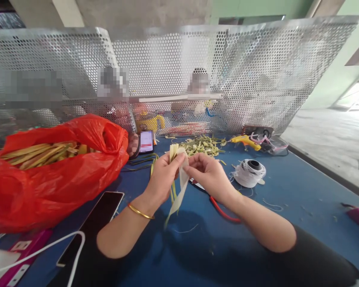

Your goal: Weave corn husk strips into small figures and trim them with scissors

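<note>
Over the blue table point(287, 187), my left hand point(163, 175) is closed round a bunch of pale yellow-green leaf strips point(177, 191) whose ends hang down toward the tabletop. A gold bangle sits on that wrist. My right hand point(208, 171) pinches the top of one pale strip, close against the left hand's fingers. Both hands are held a little above the table, in the middle of the view.
A red plastic bag point(56, 175) of leaf strips lies at left. Two phones point(103, 211) point(146, 142), a white cable, leaf scraps point(202, 145), a yellow glue gun point(245, 140), a white thread spool point(250, 171) and red-handled scissors point(221, 209) lie around. A perforated metal screen point(257, 67) stands behind, people beyond it.
</note>
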Motion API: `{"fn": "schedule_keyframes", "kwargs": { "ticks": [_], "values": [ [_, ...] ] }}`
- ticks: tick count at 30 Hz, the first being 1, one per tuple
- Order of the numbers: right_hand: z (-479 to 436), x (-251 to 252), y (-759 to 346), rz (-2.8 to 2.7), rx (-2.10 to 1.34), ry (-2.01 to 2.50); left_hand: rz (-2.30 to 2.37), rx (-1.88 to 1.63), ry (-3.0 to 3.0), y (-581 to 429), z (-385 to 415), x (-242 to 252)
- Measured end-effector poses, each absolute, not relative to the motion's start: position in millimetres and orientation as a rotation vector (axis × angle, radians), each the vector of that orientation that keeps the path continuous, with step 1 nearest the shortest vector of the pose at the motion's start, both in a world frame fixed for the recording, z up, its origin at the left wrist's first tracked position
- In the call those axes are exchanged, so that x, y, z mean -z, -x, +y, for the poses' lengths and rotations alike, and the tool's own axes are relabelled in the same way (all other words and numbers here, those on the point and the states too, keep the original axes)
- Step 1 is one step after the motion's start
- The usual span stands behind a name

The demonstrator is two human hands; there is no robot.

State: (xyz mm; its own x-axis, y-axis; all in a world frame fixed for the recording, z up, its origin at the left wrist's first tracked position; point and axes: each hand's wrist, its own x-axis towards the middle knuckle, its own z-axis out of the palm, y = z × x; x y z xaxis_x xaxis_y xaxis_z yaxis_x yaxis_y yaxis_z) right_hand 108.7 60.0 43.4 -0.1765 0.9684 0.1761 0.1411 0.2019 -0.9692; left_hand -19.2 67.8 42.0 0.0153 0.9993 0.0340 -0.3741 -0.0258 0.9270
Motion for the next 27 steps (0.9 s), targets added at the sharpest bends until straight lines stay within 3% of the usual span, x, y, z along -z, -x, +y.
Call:
{"fn": "schedule_keyframes", "kwargs": {
  "ticks": [5, 16, 23, 27],
  "values": [
    [59, -42, -104, -1.597, -1.488, 1.094, 0.884, -1.425, -0.919, 25, 73, -43],
    [62, -47, -108, -1.394, -1.761, 1.008, 0.876, -1.543, -0.815, 43, 83, -56],
    [66, -49, -119, -1.807, -1.645, 1.011, 0.922, -1.647, -0.815, 50, 85, -62],
    [71, -55, -126, -1.777, -1.237, 0.997, 0.98, -1.552, -0.868, 42, 79, -59]
  ]
}}
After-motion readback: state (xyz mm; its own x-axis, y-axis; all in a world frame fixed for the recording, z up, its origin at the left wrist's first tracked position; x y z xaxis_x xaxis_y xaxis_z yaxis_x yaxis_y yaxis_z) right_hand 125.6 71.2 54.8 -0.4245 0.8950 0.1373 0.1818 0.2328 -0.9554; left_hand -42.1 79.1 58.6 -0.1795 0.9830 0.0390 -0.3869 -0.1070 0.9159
